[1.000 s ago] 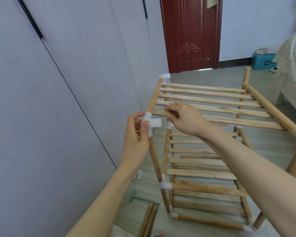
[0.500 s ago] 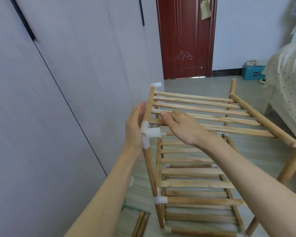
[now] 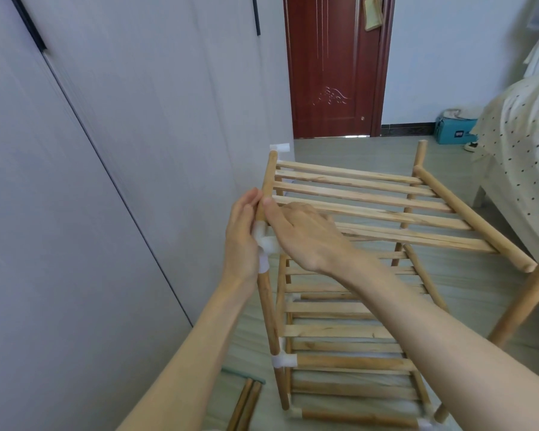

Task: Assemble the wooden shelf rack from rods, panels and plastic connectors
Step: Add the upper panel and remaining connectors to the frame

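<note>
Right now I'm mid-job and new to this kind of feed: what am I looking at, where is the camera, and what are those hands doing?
There is no machine here. One wide-angle camera sits on a person's head, looking forward and down, so the two bare arms reaching in from below are the wearer's own.

In front stands a partly built wooden shelf rack on a grey floor, beside a pale wardrobe wall. Its slatted shelves join round rods through white plastic connectors.

The left hand lies flat along the near-left upright, at a white connector. The right hand reaches across the connector, its thumb on the top shelf's side rod. Neither hand visibly grips anything.

Two spare rods lie on the floor at the bottom. A red door and a blue box are behind.
</note>
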{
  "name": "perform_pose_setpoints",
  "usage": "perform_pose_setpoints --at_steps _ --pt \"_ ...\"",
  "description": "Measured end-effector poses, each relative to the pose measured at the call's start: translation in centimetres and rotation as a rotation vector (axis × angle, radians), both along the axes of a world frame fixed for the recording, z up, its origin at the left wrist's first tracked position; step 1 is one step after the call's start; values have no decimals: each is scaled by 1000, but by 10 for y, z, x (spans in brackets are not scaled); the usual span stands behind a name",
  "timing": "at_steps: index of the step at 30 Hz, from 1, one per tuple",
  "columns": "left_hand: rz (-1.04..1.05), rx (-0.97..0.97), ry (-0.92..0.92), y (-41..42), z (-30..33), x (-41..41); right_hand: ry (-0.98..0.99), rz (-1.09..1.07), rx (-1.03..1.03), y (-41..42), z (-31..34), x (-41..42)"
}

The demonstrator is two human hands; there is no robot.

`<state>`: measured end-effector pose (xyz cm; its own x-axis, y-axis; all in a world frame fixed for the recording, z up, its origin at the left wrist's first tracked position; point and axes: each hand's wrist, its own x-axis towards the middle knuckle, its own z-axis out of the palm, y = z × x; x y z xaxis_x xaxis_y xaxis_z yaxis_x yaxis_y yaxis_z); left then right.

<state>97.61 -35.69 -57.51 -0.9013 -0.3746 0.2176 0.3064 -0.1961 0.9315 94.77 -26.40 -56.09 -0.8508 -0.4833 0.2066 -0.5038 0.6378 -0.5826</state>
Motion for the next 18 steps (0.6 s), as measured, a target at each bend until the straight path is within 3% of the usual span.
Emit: perform_pose_setpoints --at_steps 10,18 --pt "-58 -154 -172 -5 -8 6 15 -59 59 1 -10 -1" --pt "-67 -161 -117 -4 -6 15 48 -40 13 4 -7 8"
